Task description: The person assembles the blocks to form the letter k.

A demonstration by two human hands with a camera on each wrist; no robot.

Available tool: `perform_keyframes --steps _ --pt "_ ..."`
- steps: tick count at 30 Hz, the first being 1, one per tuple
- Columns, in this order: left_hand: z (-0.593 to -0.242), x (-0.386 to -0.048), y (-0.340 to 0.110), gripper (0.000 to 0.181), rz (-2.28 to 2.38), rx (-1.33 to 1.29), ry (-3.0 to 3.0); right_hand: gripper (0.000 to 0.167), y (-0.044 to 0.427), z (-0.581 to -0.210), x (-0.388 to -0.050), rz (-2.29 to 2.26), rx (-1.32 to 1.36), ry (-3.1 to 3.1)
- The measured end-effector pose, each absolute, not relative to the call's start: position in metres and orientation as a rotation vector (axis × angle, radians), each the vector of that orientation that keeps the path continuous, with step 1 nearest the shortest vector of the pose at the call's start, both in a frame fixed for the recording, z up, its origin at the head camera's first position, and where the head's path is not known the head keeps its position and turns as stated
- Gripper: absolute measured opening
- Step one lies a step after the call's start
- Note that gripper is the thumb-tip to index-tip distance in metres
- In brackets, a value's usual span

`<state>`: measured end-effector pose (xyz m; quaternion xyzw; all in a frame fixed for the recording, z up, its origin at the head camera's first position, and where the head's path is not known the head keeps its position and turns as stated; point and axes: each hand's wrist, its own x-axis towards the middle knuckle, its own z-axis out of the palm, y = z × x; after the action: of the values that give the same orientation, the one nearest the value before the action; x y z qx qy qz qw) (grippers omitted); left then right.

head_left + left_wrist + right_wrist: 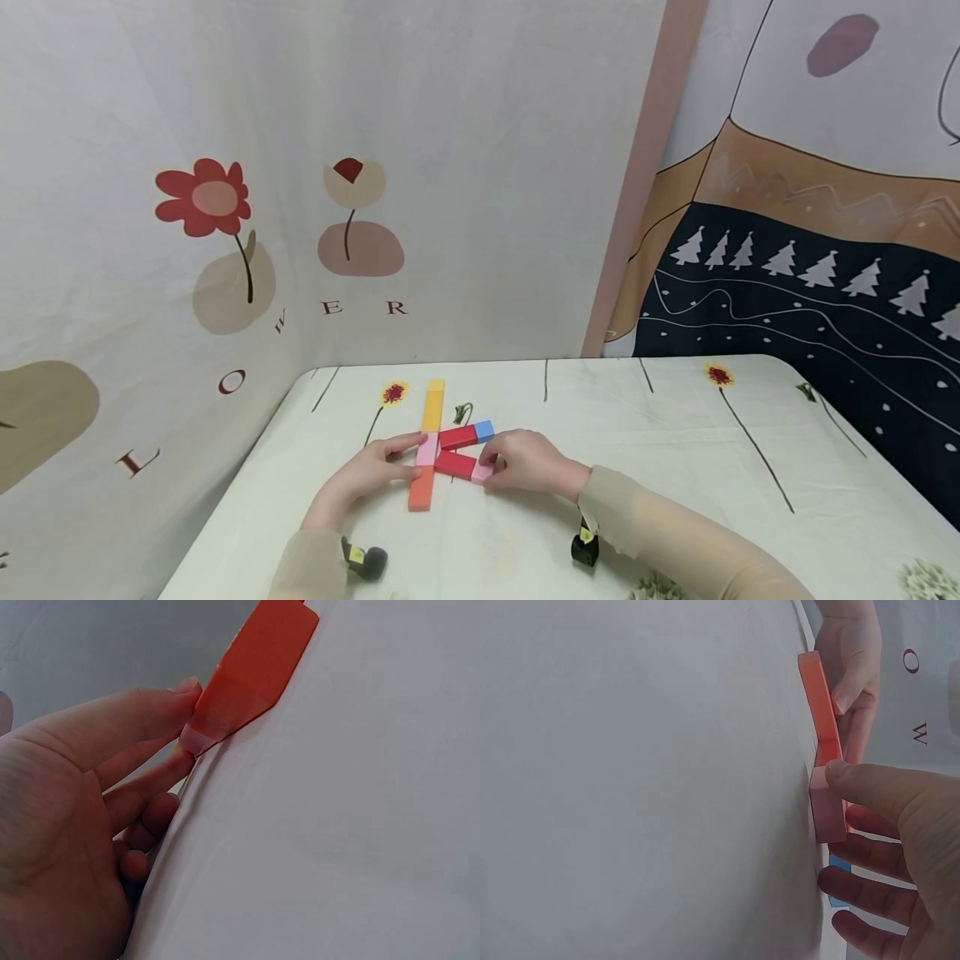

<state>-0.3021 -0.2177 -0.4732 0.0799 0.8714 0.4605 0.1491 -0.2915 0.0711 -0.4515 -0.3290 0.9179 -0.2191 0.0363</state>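
Coloured blocks form a K-like shape on the table. Its upright has yellow blocks (432, 410), a pink block (427, 451) and an orange block (421, 492). One arm is a red block (457, 437) with a blue block (484, 431); the other is a red block (455, 465) with a small pink block (481, 473). My right hand (531, 461) pinches this small pink block (828, 808), thumb on its near end. From the left, my left hand (366, 472) touches the upright with thumb and index spread apart, its thumb against the orange block (251, 664).
A white cloth (510, 542) printed with flowers covers the table. Behind it hangs a pale curtain (487, 167) with flowers and letters, and at right a dark cloth (825, 325) with white trees. A black wrist camera (585, 548) sits below the right wrist.
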Motion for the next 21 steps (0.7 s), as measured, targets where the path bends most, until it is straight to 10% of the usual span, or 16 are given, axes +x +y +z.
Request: perform_keyframes --steps 21 --pt "-0.4710 -0.3009 -0.2172 0.058 1.328 0.229 2.498 0.026 0.0695 -0.4517 -0.2918 -0.642 -0.979 2.839"
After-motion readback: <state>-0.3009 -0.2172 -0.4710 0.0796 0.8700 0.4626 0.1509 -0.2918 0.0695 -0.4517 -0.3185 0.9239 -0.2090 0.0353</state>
